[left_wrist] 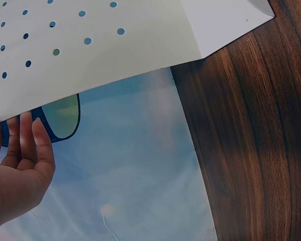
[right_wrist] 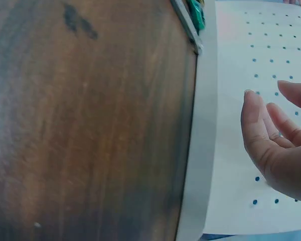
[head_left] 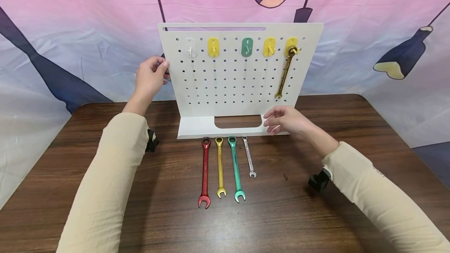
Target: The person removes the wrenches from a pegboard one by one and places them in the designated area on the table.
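My left hand (head_left: 149, 75) grips the left edge of a white pegboard (head_left: 228, 108), thumb at the front and fingers reaching behind it; the left wrist view shows those fingers (left_wrist: 42, 145) at the board's edge. My right hand (head_left: 286, 120), fingers loosely bent and holding nothing, hovers by the right part of the board's base. From the far-right yellow hook hangs a dark gold combination wrench (head_left: 285, 73). In front of the base, a red wrench (head_left: 205, 173), a yellow wrench (head_left: 220, 167), a green wrench (head_left: 236, 169) and a small silver wrench (head_left: 249, 157) lie side by side.
Along the board's upper part are a white hook (head_left: 190, 48), a yellow hook (head_left: 213, 47), a green hook (head_left: 247, 47) and another yellow hook (head_left: 269, 47), all bare. Beneath everything is a brown wooden table (head_left: 168, 221). A patterned cloth (head_left: 105, 61) hangs behind.
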The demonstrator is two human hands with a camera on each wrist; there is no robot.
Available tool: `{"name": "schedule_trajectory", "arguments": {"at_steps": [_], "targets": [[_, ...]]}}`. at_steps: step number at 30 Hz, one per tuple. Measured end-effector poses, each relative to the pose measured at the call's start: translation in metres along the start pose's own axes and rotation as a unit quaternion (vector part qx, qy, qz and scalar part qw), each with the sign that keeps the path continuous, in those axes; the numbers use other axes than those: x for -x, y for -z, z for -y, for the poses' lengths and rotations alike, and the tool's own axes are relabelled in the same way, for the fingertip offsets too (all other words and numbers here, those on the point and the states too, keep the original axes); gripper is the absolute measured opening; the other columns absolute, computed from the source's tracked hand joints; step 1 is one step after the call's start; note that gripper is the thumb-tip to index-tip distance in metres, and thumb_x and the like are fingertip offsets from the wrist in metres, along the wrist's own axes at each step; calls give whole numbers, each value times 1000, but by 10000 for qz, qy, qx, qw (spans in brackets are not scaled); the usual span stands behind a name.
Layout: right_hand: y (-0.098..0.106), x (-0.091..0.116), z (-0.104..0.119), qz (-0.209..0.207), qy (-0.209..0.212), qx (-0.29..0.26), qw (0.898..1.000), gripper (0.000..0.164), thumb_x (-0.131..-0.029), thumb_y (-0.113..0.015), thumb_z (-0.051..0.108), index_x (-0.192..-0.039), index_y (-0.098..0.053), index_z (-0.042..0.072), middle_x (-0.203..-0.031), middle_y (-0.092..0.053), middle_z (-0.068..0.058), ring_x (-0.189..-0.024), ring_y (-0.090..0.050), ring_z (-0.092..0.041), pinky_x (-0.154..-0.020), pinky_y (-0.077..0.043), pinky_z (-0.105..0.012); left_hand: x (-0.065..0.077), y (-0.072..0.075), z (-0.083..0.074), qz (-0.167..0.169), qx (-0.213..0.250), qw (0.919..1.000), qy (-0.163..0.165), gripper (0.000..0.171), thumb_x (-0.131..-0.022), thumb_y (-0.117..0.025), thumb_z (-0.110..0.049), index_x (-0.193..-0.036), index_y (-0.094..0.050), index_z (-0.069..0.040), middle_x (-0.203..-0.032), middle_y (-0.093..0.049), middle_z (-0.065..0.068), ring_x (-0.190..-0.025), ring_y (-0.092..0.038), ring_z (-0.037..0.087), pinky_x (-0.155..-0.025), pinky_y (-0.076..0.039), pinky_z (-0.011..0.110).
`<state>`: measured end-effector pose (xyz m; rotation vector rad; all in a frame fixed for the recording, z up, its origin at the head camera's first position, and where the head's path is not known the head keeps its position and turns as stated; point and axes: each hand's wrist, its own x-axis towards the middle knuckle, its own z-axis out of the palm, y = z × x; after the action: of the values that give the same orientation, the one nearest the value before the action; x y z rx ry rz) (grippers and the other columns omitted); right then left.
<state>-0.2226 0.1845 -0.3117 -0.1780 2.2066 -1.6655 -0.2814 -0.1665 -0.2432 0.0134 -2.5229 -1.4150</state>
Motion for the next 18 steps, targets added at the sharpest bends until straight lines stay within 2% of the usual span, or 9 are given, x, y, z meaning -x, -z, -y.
{"name": "schedule_trajectory", "arguments": {"at_steps": [3, 4, 7, 10, 11, 12, 18], "targets": [[4, 0, 3, -76, 41, 0, 10000, 34, -87, -56, -4, -115, -42, -17, -86, -61, -13, -73, -61, -20, -71, -54, -35, -2, 0, 2, -10, 23, 10000, -30, 36, -96, -42, -36, -112, -53, -5, -103, -55, 10, -89, -58, 19, -80, -51, 32], [6, 0, 5, -107, 47, 2, 9999, 34, -87, -55, -3, -115, -42, -17, -86, -60, -11, -74, -61, -19, -71, -54, -35, -13, -1, 14, 81, 325, 9994, -93, 34, -94, -46, -37, -109, -55, -8, -100, -57, 7, -86, -59, 17, -76, -52, 30], [10, 0, 9, -202, 37, -3, 9998, 33, -89, -54, -2, -116, -42, -16, -89, -58, -11, -76, -60, -20, -72, -54, -35, -15, -1, 17, 78, 337, 9994, -98, 34, -94, -45, -37, -108, -56, -8, -100, -57, 8, -87, -60, 19, -77, -52, 31], [15, 0, 13, -292, 48, 48, 9996, 33, -90, -52, -1, -117, -41, -16, -93, -56, -12, -78, -60, -20, -74, -54, -34, -13, -1, 14, 100, 299, 9995, -41, 34, -95, -44, -36, -110, -55, -8, -100, -56, 7, -87, -59, 18, -77, -51, 31], [17, 0, 14, -317, 56, 59, 9995, 33, -90, -52, -1, -117, -42, -16, -94, -56, -13, -79, -60, -20, -74, -54, -34, -2, 0, 1, 16, 1, 10000, 28, 37, -96, -41, -35, -114, -52, -5, -104, -54, 9, -91, -58, 20, -81, -50, 33], [19, 0, 16, -345, 68, 89, 9993, 32, -90, -52, -1, -117, -41, -16, -96, -55, -13, -80, -60, -20, -75, -54, -34, 0, 0, -1, 20, -16, 10000, 52, 37, -96, -40, -35, -115, -51, -5, -104, -54, 9, -91, -57, 20, -81, -50, 33], [30, 2, 26, -623, 153, 1, 9979, 31, -91, -52, 0, -116, -43, -14, -103, -52, -15, -81, -60, -18, -78, -53, -33, 1, 0, -1, 11, -52, 10000, 20, 37, -96, -40, -35, -114, -51, -4, -102, -54, 8, -88, -57, 17, -81, -50, 32]]}}
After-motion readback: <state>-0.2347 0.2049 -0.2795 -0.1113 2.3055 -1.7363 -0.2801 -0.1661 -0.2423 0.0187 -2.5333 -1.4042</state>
